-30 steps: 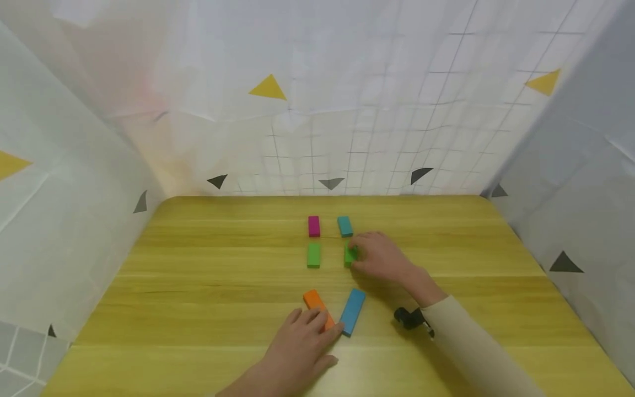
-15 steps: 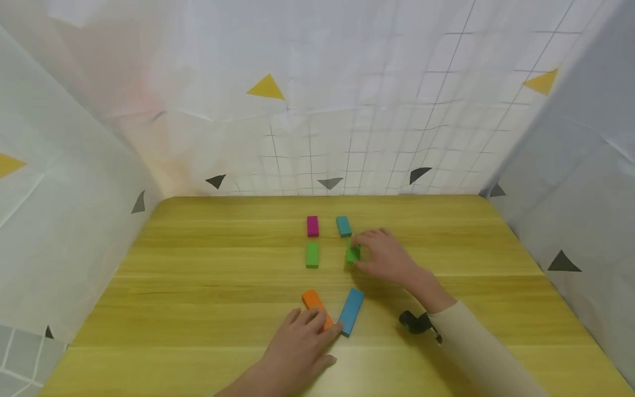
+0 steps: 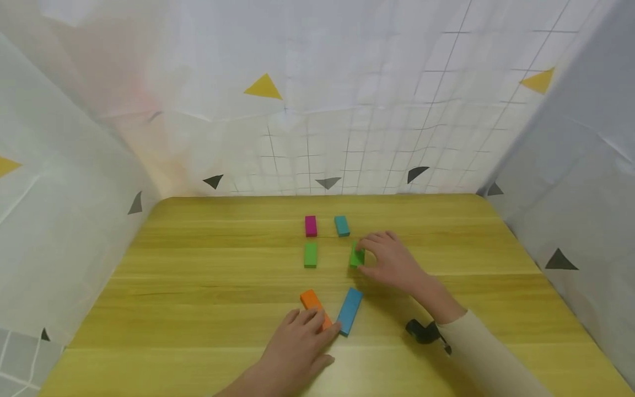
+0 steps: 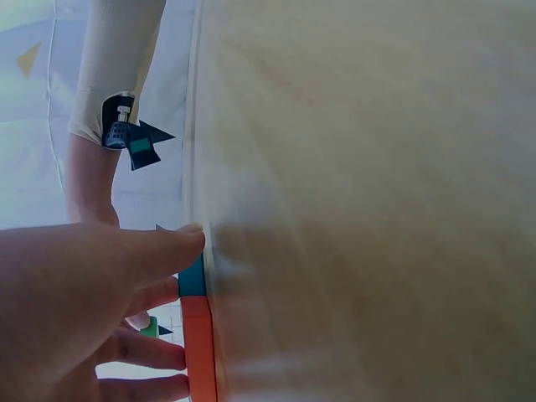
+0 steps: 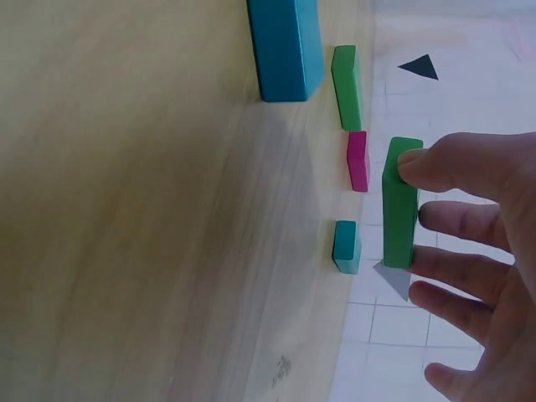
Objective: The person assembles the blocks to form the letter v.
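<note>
My right hand [image 3: 395,263] pinches a green block [image 5: 400,213] between thumb and fingertips; in the right wrist view it hangs clear of the table. Fingers of my left hand [image 3: 294,350] lie nearly straight on the near part of an orange block [image 3: 311,301], covering it partly. Its index fingertip is right at the near end of a blue block [image 3: 351,306], which slants beside the orange one. Farther back lie a second green block [image 3: 310,255], a magenta block [image 3: 310,226] and a teal block [image 3: 342,226].
All loose blocks lie on a wooden table [image 3: 208,309]. A black camera mount [image 3: 423,332] sits under my right wrist. White sheets with triangle marks [image 3: 265,87] stand along the back and both sides.
My right hand has carried the green block a little to the right, away from the row of blocks. The left hand stays on the orange block.
</note>
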{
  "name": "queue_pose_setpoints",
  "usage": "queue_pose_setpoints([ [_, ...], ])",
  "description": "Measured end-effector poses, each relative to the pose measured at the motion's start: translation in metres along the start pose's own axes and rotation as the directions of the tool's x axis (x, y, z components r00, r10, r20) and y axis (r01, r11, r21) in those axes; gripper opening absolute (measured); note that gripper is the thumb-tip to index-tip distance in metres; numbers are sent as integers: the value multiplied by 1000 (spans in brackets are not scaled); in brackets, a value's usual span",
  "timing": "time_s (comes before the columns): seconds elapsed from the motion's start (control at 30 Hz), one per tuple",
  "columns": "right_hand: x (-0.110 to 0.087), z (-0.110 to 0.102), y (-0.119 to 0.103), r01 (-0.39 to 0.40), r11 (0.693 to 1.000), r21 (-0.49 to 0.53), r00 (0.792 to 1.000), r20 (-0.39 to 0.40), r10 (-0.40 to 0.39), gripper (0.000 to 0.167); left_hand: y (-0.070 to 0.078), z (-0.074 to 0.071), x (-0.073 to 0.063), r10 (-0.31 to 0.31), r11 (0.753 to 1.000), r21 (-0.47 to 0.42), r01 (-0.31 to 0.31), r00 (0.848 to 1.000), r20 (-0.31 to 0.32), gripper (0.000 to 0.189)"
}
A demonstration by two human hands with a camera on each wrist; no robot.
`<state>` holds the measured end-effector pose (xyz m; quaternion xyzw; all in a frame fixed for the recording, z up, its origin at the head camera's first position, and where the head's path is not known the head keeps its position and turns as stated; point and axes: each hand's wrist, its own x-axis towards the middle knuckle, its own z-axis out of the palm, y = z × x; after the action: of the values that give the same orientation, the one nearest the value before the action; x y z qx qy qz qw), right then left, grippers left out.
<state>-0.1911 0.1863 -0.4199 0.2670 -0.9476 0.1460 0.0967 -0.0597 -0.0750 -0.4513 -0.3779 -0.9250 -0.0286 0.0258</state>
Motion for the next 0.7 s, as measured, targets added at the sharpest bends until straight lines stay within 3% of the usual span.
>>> queue_pose_setpoints([
  [0.23,-10,0,-6,-30,999,-23,999,-14,29,33,1,5,-2,16,1000,10,-16,999,-45,55],
  [0.7,-24,5,-13,-82,996,-16,996,27,82,34,0,1,-1,23,1000,21,-23,999,-33,53],
])
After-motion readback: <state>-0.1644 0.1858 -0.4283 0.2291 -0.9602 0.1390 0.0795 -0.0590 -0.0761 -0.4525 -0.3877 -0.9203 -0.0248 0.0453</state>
